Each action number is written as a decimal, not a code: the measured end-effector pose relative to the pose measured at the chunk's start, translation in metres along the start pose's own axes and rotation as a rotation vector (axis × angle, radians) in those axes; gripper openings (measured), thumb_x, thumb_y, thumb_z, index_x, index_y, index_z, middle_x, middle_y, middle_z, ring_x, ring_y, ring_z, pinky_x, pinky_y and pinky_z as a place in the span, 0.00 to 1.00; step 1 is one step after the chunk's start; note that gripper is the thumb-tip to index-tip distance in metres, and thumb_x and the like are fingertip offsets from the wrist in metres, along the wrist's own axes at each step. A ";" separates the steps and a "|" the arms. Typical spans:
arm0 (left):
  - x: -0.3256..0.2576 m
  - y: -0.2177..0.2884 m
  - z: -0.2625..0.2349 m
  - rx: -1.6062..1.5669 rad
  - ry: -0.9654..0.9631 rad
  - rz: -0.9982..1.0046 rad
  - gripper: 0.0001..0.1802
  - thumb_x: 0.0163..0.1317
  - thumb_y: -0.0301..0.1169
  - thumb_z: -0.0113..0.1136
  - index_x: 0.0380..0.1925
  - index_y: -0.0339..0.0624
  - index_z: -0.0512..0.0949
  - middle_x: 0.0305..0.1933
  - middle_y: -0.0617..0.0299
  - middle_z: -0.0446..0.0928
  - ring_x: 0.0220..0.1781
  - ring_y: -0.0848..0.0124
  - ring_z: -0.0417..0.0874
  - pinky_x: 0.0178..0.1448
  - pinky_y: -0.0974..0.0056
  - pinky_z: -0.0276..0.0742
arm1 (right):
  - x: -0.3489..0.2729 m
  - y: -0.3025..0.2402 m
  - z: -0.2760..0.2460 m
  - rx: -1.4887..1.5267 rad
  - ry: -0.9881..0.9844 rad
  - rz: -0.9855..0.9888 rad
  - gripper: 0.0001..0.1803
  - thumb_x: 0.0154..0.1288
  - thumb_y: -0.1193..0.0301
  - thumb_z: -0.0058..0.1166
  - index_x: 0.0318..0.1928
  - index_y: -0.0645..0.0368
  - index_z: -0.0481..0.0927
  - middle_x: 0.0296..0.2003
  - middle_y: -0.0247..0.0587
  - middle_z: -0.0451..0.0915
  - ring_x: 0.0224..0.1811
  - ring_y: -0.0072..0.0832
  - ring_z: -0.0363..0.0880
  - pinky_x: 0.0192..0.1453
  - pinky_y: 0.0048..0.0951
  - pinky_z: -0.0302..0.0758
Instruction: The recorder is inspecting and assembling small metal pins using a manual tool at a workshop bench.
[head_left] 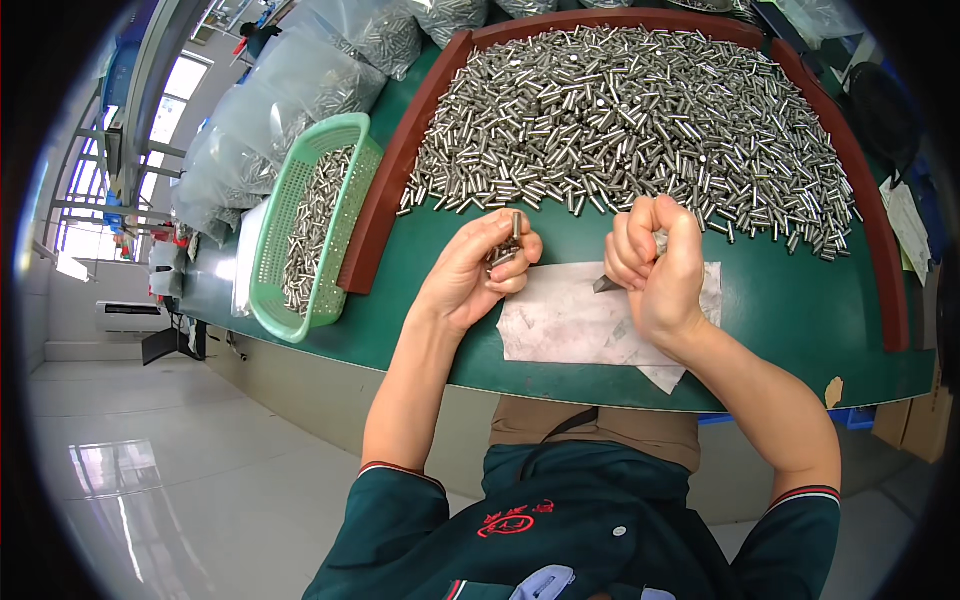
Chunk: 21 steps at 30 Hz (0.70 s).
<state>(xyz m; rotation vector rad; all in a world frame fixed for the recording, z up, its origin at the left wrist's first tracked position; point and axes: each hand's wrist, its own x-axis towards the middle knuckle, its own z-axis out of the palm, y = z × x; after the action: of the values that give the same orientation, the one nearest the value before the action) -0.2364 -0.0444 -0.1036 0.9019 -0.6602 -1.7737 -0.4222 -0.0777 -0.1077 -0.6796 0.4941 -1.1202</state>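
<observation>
My left hand (468, 268) is closed around several small metal pins (506, 252); one of them stands upright between thumb and fingers. To its right, my right hand (660, 275) makes a fist round a slim tool with a dark, angled tip (604, 285). Most of that tool is hidden by the fingers, so its kind does not show. Both hands hover near a stained white cloth (575, 335) lying on the green tabletop (440, 365). Beyond them spreads a large heap of loose shiny metal pins (620, 125).
A reddish-brown raised frame (385, 205) borders the heap at left, back and right. Left of it stands a light green perforated basket (268, 245) with more pins. Clear plastic bags (300, 85) full of pins line the back left. A paper sheet (905, 230) lies far right.
</observation>
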 end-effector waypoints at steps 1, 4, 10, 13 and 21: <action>0.000 0.000 -0.001 -0.108 -0.002 -0.041 0.07 0.63 0.31 0.45 0.34 0.40 0.68 0.23 0.61 0.68 0.15 0.85 0.54 0.16 0.81 0.50 | 0.000 0.000 0.000 -0.004 0.001 0.000 0.18 0.59 0.67 0.29 0.13 0.55 0.54 0.08 0.28 0.52 0.10 0.15 0.45 0.14 0.19 0.45; 0.000 -0.001 -0.006 -0.103 0.019 -0.048 0.07 0.63 0.32 0.45 0.34 0.39 0.68 0.24 0.61 0.68 0.16 0.84 0.56 0.18 0.80 0.52 | 0.000 0.000 0.001 0.003 0.001 0.004 0.18 0.59 0.67 0.29 0.13 0.55 0.54 0.08 0.28 0.52 0.10 0.15 0.45 0.14 0.19 0.45; 0.002 -0.002 -0.012 -0.131 0.020 -0.034 0.09 0.62 0.32 0.46 0.36 0.38 0.69 0.24 0.61 0.69 0.16 0.82 0.58 0.19 0.78 0.53 | 0.001 0.001 0.000 0.005 -0.007 0.001 0.20 0.62 0.65 0.28 0.13 0.55 0.54 0.08 0.28 0.51 0.10 0.15 0.45 0.14 0.19 0.45; 0.003 -0.002 -0.002 -0.144 0.107 -0.035 0.09 0.63 0.32 0.44 0.37 0.38 0.69 0.23 0.63 0.68 0.16 0.82 0.57 0.18 0.78 0.52 | 0.001 0.001 -0.001 0.006 0.000 0.004 0.21 0.63 0.64 0.27 0.13 0.55 0.54 0.08 0.27 0.51 0.10 0.15 0.45 0.14 0.19 0.45; -0.011 0.011 -0.008 0.025 0.006 0.150 0.10 0.65 0.35 0.42 0.35 0.40 0.69 0.16 0.72 0.56 0.16 0.83 0.52 0.18 0.78 0.49 | 0.000 0.000 0.002 0.003 -0.008 0.003 0.21 0.63 0.64 0.27 0.13 0.55 0.54 0.08 0.28 0.51 0.10 0.15 0.45 0.14 0.19 0.46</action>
<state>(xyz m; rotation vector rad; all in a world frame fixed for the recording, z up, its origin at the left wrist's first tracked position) -0.2212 -0.0382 -0.0966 0.8519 -0.7281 -1.6321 -0.4207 -0.0771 -0.1068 -0.6806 0.4867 -1.1147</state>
